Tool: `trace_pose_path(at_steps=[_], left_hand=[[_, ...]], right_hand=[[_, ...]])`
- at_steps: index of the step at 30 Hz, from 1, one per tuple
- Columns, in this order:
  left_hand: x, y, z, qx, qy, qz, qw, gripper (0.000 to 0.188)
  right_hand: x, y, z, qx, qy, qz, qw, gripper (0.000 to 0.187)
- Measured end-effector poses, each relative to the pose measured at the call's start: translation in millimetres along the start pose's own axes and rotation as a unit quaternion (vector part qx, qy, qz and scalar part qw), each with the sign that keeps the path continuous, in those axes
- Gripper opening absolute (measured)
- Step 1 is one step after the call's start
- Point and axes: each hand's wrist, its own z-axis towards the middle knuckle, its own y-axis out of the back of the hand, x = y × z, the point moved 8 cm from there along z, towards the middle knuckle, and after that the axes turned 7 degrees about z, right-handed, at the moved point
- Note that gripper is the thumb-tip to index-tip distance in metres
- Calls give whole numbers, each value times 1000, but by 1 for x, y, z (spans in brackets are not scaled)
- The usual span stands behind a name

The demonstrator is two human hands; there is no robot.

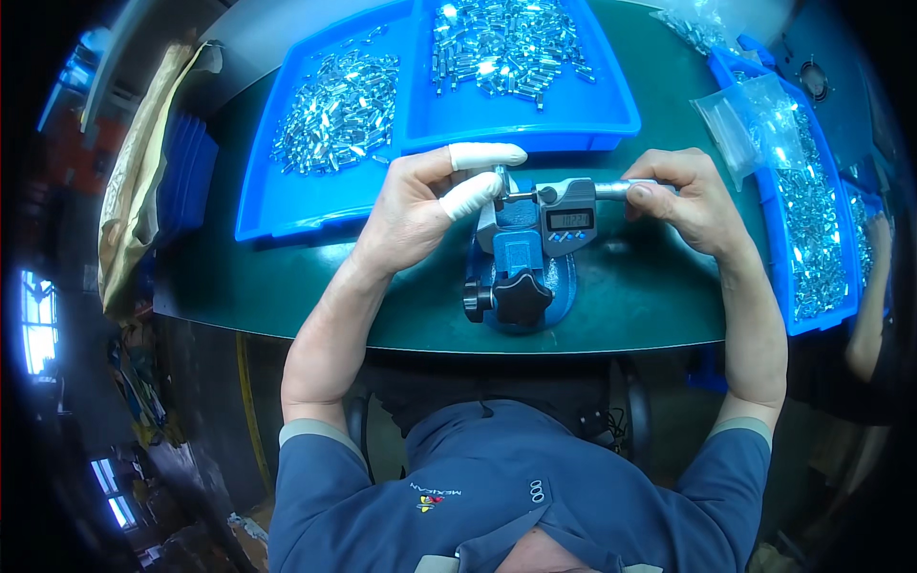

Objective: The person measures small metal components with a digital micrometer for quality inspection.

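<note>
A digital micrometer [569,199] is clamped in a blue stand [562,286] with a black star knob [522,299]. My left hand [406,212] wears white covers on thumb and forefinger. Between those two fingertips it pinches a small shiny metal part [501,179] at the micrometer's measuring gap. The fingers partly hide the part, so I cannot tell whether both measuring faces touch it. On the other side, my right hand [686,196] has thumb and fingers closed around the micrometer's silver thimble [613,190].
Beyond my hands, a blue tray [315,205] and another blue tray [573,126] hold heaps of small metal parts. More parts fill a long blue bin [795,306] at right, with clear plastic bags [731,134] nearby. Another person's arm [871,301] shows at far right.
</note>
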Motion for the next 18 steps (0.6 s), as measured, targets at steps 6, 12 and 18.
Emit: trace_pose_path(at_steps=[6, 12, 18], left_hand=[[2, 0, 4, -5, -4, 11, 1000, 29], [0, 7, 1, -18, -21, 4, 1000, 31], [1, -5, 6, 15, -21, -40, 999, 28]], right_hand=[[-2, 3, 0, 0, 14, -2, 1000, 33], [3, -2, 9, 10, 26, 0, 1000, 31], [0, 6, 0, -17, 25, -62, 998, 30]])
